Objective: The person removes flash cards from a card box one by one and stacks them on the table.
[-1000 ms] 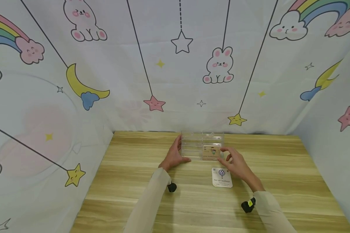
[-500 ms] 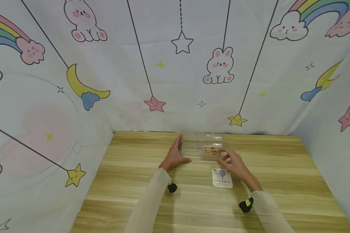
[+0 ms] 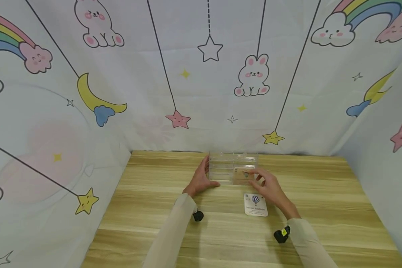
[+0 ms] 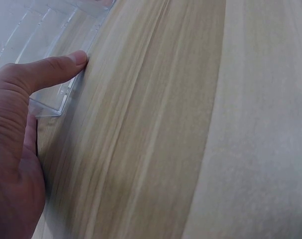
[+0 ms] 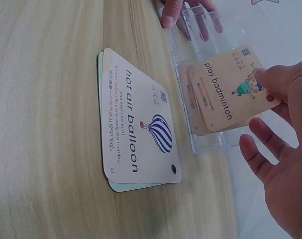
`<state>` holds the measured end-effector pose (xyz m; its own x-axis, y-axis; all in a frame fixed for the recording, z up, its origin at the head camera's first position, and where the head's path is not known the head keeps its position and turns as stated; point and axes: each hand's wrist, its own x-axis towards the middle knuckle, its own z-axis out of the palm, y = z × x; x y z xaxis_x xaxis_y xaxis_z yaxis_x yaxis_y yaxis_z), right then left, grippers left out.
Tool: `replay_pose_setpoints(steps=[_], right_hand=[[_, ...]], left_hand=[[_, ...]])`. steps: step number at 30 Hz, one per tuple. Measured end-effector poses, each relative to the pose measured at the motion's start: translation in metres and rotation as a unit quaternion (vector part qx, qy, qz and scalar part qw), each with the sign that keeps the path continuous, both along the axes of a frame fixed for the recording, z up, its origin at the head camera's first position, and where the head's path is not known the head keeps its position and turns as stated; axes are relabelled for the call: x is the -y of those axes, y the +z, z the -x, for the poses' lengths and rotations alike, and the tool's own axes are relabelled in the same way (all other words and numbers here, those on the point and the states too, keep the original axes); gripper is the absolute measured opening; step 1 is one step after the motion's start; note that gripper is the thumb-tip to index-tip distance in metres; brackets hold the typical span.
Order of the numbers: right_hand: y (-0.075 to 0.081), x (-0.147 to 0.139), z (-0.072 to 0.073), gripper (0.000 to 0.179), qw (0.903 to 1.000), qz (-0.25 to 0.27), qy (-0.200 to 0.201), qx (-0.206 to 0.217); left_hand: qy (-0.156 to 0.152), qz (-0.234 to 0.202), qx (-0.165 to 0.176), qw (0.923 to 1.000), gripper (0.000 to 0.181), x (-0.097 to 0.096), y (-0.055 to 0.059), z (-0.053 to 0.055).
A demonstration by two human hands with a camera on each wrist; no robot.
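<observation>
A clear plastic rack [image 3: 221,166] with stepped compartments stands at the back of the table. My left hand [image 3: 200,178] grips its left end, the thumb at the front edge and the fingers along the side; the left wrist view shows the thumb on the rack's front edge [image 4: 66,94]. My right hand [image 3: 269,187] pinches the upper corner of a "play badminton" card [image 5: 230,92], thumb across its printed face. This card leans in the rack's front right compartment, and another card edge [image 5: 189,99] shows beside it.
In front of the rack's right half, a "hot air balloon" card [image 3: 255,204] lies on the wooden table [image 3: 147,208], over a pale green card [image 5: 136,187]. A white cartoon-print curtain [image 3: 201,93] hangs close behind the rack and along both sides.
My right hand has shifted slightly left along the card's right side. The badminton card's print now looks hazier in the head view. My left hand keeps its place on the rack.
</observation>
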<state>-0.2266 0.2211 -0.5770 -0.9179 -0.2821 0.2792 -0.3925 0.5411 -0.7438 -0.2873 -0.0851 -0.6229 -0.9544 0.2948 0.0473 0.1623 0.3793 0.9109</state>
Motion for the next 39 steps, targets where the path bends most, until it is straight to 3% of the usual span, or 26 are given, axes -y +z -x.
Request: replay_pose_setpoints(steps=[13,21,28,39], right_hand=[[0.011,-0.001,-0.003,0.038,0.9986,0.014,-0.008,-0.051],[0.015,-0.006,-0.008,0.050,0.9992,0.024,0.006,-0.030],[0.014,-0.013,-0.018,0.056,0.9979,0.056,0.017,0.027],[0.006,-0.022,-0.030,0.056,0.9960,0.075,0.023,0.044]], left_hand=[[-0.002,-0.003,0.002,1.0000,0.126,0.000,0.002,-0.001],[-0.006,-0.006,-0.005,1.0000,0.126,0.001,0.001,0.000],[-0.011,-0.006,-0.023,0.9997,0.126,0.001,-0.002,0.001],[0.005,0.006,0.000,1.0000,0.128,0.000,-0.003,0.002]])
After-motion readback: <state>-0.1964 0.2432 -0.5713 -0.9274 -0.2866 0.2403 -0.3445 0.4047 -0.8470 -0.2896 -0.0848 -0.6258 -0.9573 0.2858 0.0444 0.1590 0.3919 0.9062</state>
